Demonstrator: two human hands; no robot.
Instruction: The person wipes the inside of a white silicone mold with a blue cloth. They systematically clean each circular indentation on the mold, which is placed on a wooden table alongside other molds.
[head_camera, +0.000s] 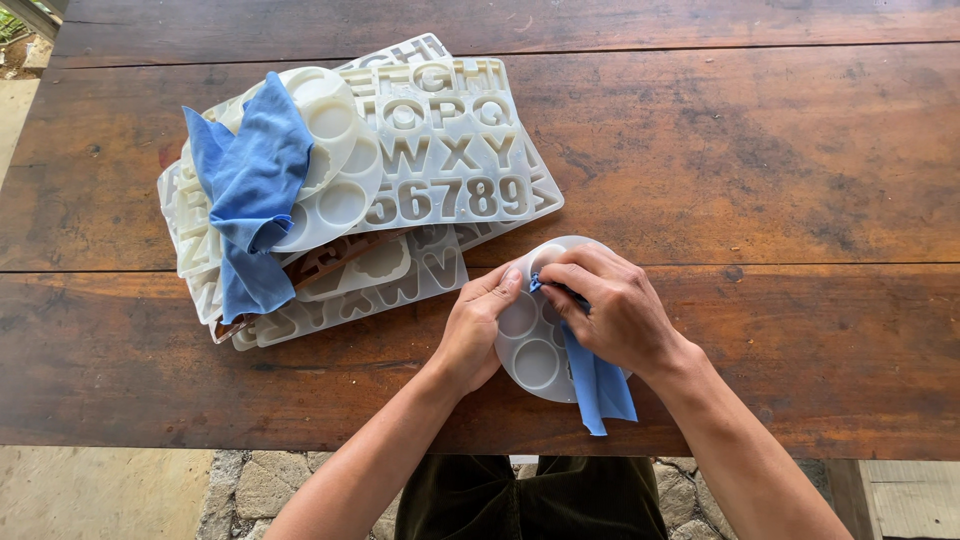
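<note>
Left hand (474, 325) pinching rim of white round-cavity mould (532, 362), steadying it on wooden table (780, 180). Right hand (612, 310) fingers pressed together, pinching blue cloth (598, 385) into cavity.

We count two blue cloths: one cloth under our right hand (597, 385), one draped on the pile (252, 190). Round cavity moulds: one held (535, 350), at least two stacked (335, 160). Letter-and-number sheets (450, 140): several; exact count hidden by overlap.
</note>
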